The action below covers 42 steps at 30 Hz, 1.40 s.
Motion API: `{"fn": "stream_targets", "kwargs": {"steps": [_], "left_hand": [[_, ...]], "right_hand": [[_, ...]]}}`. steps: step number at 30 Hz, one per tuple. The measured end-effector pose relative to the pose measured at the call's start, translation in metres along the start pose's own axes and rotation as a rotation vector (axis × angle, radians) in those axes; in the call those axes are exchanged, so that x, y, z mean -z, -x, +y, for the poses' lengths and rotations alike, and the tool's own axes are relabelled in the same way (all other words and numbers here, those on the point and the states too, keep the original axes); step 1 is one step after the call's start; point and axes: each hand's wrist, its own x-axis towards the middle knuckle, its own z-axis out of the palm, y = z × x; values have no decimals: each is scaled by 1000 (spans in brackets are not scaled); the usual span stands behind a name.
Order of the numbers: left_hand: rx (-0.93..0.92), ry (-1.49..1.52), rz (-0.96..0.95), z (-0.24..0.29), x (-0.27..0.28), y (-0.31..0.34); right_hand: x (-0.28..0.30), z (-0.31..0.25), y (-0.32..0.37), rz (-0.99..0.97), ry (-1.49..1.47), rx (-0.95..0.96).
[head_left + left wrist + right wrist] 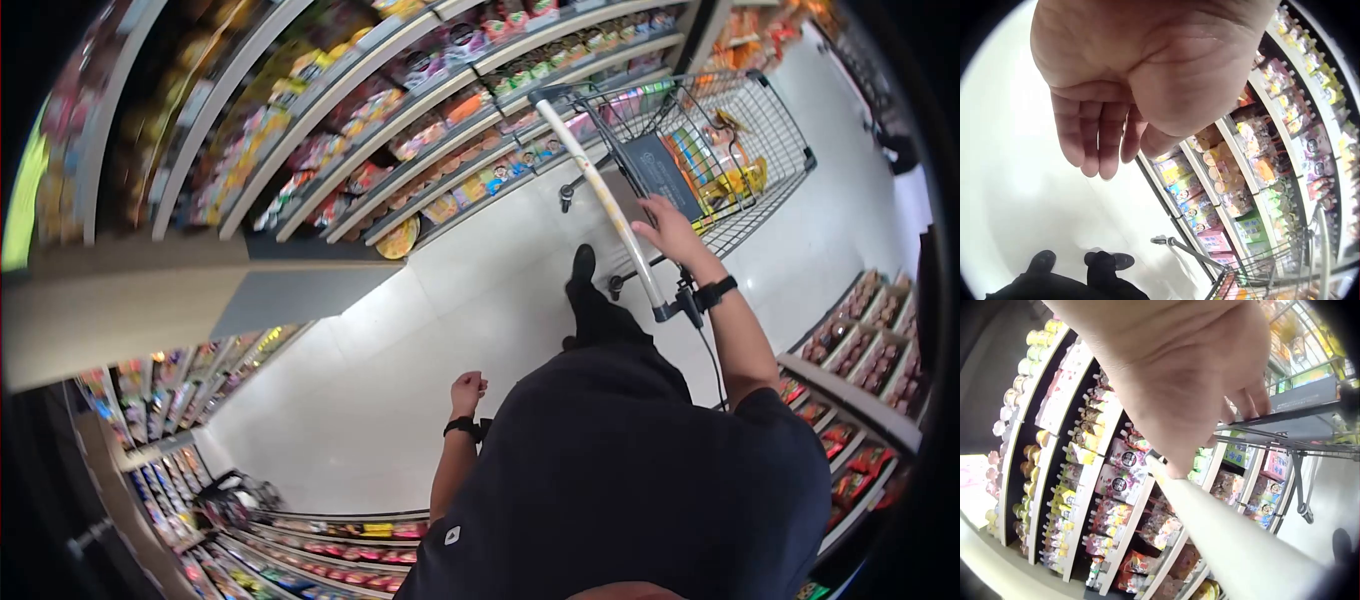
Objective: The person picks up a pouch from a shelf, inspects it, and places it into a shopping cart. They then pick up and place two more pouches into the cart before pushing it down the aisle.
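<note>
A shopping cart with a pale bar handle stands ahead. My right hand is on the basket side of that handle, its fingers extended. In the right wrist view, the fingertips are right at the dark rear rim of the basket, and the thumb overlaps the handle. Yellow packets and other goods lie in the cart behind a grey panel. My left hand hangs low at the other side, holding nothing; its fingers droop loosely in the left wrist view.
Shelves full of pouches and packets line the side ahead. More shelves stand at the right and along the bottom. A wide shelf end juts in from the left. The pale floor runs between; a dark shoe is near a cart wheel.
</note>
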Motion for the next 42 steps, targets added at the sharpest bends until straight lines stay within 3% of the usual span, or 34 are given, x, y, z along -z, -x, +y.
{"fn": "stream_targets", "kwargs": {"steps": [2,4,5,6,7,8,10,12,14,16,18,19,22,24,26,28,29,30,32,33,34,35,37,38,40,42], "left_hand": [[93,3,-3,-67,2,9],[124,-273,-80,-111,-5,38],[-130,-713,-209,-157,-5,44],[-395,-1149,-326,-193,-10,47],[-144,-884,-293,-194,-16,73],[99,-615,-262,-194,-20,97],[68,-596,-240,-214,-28,106],[47,-574,-210,-229,-31,103],[-157,-861,-214,-230,-35,93],[186,-102,-51,-185,-38,106],[217,227,30,-172,-46,94],[212,220,32,-164,-49,84],[-178,-112,44,-124,-58,38],[-293,-275,-38,-38,-70,46],[-719,-290,-70,28,-90,39],[-678,-2,-226,82,-126,10],[-671,86,-268,116,-141,12],[-641,154,-294,156,-154,28],[-591,215,-327,217,-173,53],[-602,38,-252,238,-185,56],[-612,-133,-173,248,-198,54],[-600,-121,-170,249,-211,53],[-679,-268,64,239,-230,38],[-728,-211,113,222,-236,22],[-490,-355,224,239,-234,55],[-497,-341,352,222,-238,41]], "right_hand": [[-4,-15,30,-22,-62,-51],[-20,-4,56,73,83,134],[-17,-26,71,77,101,149],[-10,-62,84,-86,134,-57],[-4,-83,94,-245,165,-269],[-11,-73,98,-239,180,-260],[-33,-43,95,-82,174,-58],[-32,-49,90,-138,176,-96],[-37,-44,83,-237,140,-146],[-36,-47,80,-254,116,-92],[-37,-54,82,-257,69,-66],[-33,-66,85,-282,92,-57],[-39,-71,97,-306,110,-72],[-42,-77,111,-324,55,25],[-31,-87,131,-362,30,7],[-16,-84,137,-292,-217,254],[9,-99,139,-270,-229,290],[27,-96,135,-268,-234,285],[53,-76,129,-179,-514,4],[68,-60,123,-78,-544,-12],[82,-40,114,20,-568,-22],[94,-15,106,4,-561,-22],[114,42,83,202,-611,-160],[123,72,70,186,-615,-151],[129,125,60,294,-632,-175],[129,168,48,274,-620,-195]]}}
